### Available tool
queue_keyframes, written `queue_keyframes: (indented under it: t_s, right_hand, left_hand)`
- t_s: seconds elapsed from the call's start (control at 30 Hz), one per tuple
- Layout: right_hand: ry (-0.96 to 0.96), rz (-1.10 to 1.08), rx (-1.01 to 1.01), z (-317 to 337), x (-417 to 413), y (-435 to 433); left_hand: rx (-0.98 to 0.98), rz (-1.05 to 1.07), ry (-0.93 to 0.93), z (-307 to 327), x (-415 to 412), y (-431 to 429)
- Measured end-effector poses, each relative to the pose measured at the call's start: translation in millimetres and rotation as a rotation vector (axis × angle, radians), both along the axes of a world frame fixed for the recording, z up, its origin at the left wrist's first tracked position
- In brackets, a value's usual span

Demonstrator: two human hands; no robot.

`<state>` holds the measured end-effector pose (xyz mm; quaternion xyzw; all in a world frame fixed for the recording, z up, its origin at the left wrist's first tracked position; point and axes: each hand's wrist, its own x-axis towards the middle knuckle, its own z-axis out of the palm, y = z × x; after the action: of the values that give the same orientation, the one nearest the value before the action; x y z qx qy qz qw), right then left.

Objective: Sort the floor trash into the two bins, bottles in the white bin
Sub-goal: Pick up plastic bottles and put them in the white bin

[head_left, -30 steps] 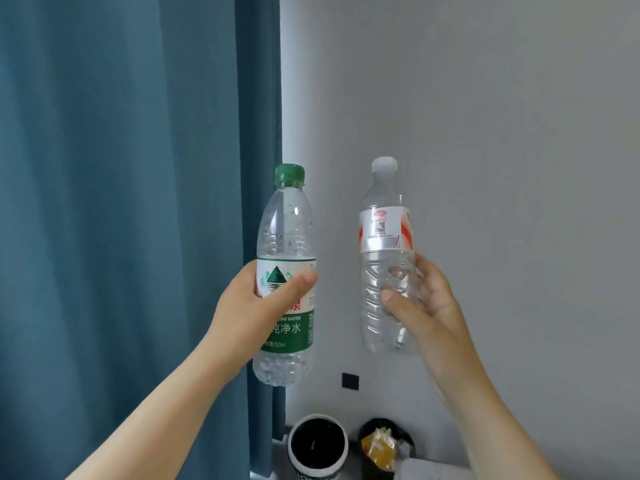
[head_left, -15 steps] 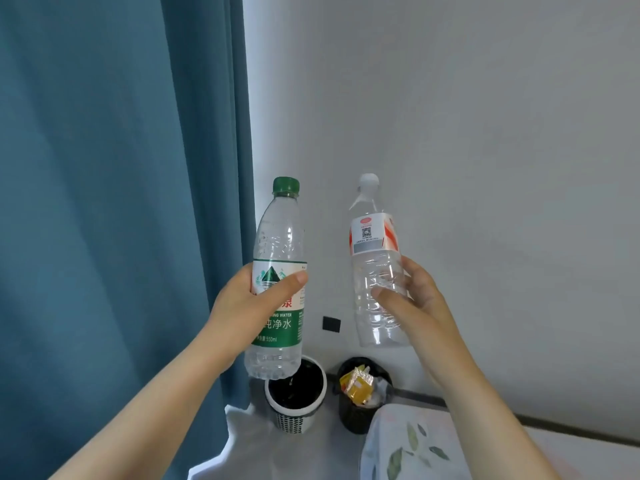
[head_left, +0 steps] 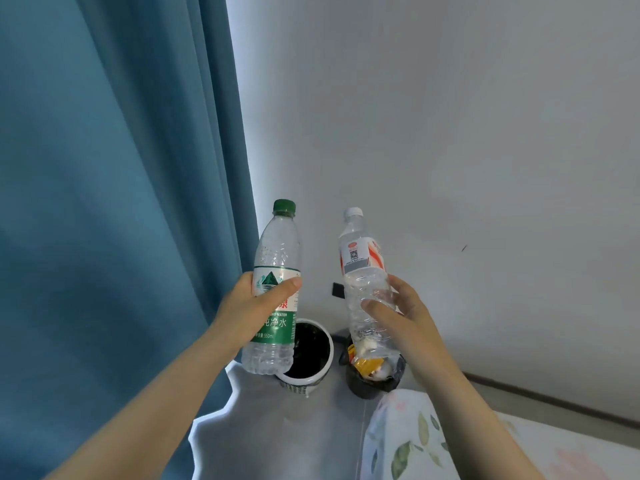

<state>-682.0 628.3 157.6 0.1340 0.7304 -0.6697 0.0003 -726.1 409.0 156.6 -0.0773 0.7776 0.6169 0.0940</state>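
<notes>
My left hand grips a clear bottle with a green cap and green label, held upright above the white bin. My right hand grips a clear bottle with a white cap and red-and-white label, tilted slightly left above the black bin. The white bin has a dark liner and looks empty inside. The black bin holds yellow and white wrappers.
A blue curtain hangs on the left, reaching the floor beside the white bin. A grey wall stands behind both bins. A floral fabric lies at the lower right. Grey floor shows in front of the bins.
The view has tilted down, so both bins are now fully in sight. Both bottles sit lower, close over the bins. The right bottle leans more to the left.
</notes>
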Motion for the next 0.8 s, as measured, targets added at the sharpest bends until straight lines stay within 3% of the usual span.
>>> queue_keyframes:
  t_s: [0.37,0.53,0.8]
  right_hand:
    - [-0.234,0.141,0.054,-69.6,-107.8,29.9]
    - [-0.316,0.177,0.041,-99.3,-135.1,27.3]
    - [-0.443,0.258,0.205,-149.6,-181.9,9.3]
  left_hand:
    - [-0.070,0.194,-0.280,-86.5,-78.7,21.9]
    - [-0.112,0.211,-0.383,-116.5,-98.7,18.5]
    - [-0.146,0.184,-0.527,-167.6,-151.1,-3.3]
